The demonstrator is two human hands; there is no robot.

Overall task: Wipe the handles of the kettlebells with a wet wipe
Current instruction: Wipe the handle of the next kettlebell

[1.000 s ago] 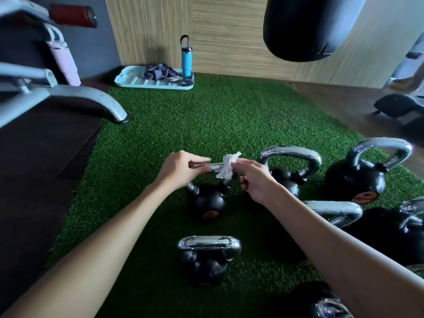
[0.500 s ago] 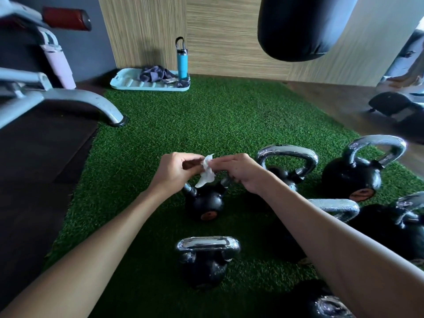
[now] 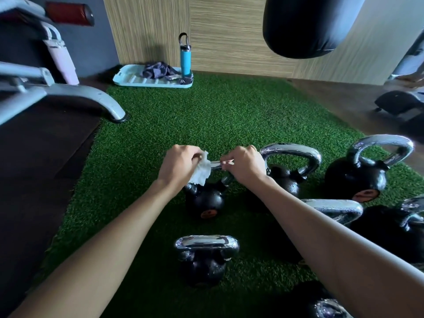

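Several black kettlebells with chrome handles stand on green turf. The small middle kettlebell [image 3: 205, 201] has its handle [image 3: 215, 164] held at both ends. My left hand [image 3: 179, 165] grips the left end with a crumpled white wet wipe [image 3: 202, 172] pressed against it. My right hand [image 3: 246, 165] is closed around the right end of the same handle. A short stretch of bare chrome shows between my hands. Another kettlebell [image 3: 203, 260] stands nearer me, and a larger kettlebell [image 3: 290, 174] stands just right of my right hand.
More kettlebells [image 3: 358, 177] crowd the right side. A light blue tray [image 3: 128, 80] with a dark cloth and a blue bottle [image 3: 185, 57] sits at the turf's far edge. A grey bench leg [image 3: 91, 97] is at left; a black punching bag [image 3: 307, 24] hangs above.
The wipe has passed from my right hand's side to my left hand. It slid leftward along the handle, and my right hand now grips the bare right end.
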